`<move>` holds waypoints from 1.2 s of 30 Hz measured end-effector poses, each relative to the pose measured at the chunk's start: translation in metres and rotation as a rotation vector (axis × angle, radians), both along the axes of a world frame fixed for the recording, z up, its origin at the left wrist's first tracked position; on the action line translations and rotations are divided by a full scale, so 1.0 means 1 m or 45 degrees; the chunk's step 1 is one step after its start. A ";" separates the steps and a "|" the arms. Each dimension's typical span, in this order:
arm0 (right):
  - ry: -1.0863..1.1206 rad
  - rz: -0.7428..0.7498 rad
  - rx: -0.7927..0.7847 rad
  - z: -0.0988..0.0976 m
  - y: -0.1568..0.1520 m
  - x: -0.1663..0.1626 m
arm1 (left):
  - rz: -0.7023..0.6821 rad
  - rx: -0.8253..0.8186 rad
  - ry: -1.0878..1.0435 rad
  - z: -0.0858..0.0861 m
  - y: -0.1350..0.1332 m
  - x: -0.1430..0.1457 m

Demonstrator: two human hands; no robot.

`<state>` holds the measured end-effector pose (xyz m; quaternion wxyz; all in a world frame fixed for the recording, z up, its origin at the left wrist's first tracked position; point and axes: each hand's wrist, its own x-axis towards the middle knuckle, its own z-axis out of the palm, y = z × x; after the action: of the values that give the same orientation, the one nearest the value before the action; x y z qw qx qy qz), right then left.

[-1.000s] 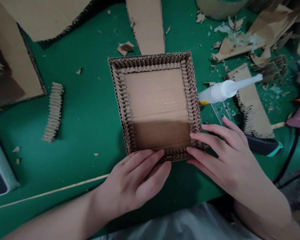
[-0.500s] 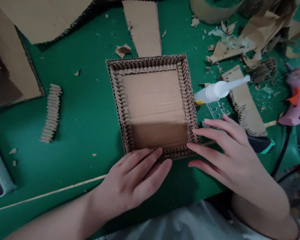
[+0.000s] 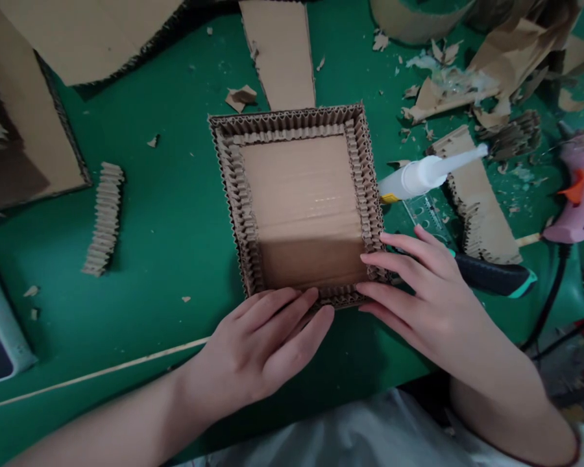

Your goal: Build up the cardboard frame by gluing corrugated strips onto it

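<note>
Centrally placed on the green surface (image 3: 170, 220), a shallow, square tray of brown corrugated cardboard (image 3: 302, 201) lies flat, its opening facing upward. Narrow ridged strips of fluted cardboard (image 3: 292, 134) line the inner faces of its walls. To the onlooker, both hands meet at the side nearest the person. The left hand (image 3: 267, 344) straddles the near wall: its fingers, close together and bent, reach over the rim, while the thumb lies along the outside, so that the wall is held between them. The right hand (image 3: 413, 285) is at the near right corner, its fingers fanned apart, with tips on the right and near walls and the thumb outside; whether they grip or merely rest cannot be told.

Just beyond the right wall lies a white tube with a long tapered nozzle (image 3: 418, 176), beside a clear ruler-like plate (image 3: 425, 211). Farther right are a black-and-teal handle (image 3: 494, 274), partly behind the right hand, a flat cardboard piece with a ragged fluted edge (image 3: 494, 207), and a pink glue gun with an orange trigger (image 3: 577, 204). Well apart on the left lies a curved, fluted cardboard strip (image 3: 104, 219); below it, a thin pale stick (image 3: 121, 366) runs toward the left wrist.
</note>
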<state>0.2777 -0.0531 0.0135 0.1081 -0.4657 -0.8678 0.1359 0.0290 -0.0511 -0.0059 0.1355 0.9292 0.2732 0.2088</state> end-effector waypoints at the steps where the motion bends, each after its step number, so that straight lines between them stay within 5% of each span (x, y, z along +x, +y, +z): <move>1: -0.010 0.007 0.003 0.000 0.000 0.000 | 0.001 -0.001 0.003 0.000 0.000 -0.001; 9: 0.000 0.078 0.074 -0.004 -0.002 -0.009 | 0.257 -0.172 -0.055 0.011 0.010 -0.015; 20: 0.084 0.052 0.192 -0.016 -0.004 -0.028 | 0.034 -0.123 0.004 -0.006 0.005 -0.013; 36: 0.007 0.030 0.280 -0.006 -0.007 -0.029 | -0.038 -0.009 -0.089 0.000 0.010 -0.001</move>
<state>0.2487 -0.0598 0.0071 0.1591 -0.4403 -0.8826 0.0425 0.0278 -0.0414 -0.0058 0.1514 0.9248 0.2553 0.2380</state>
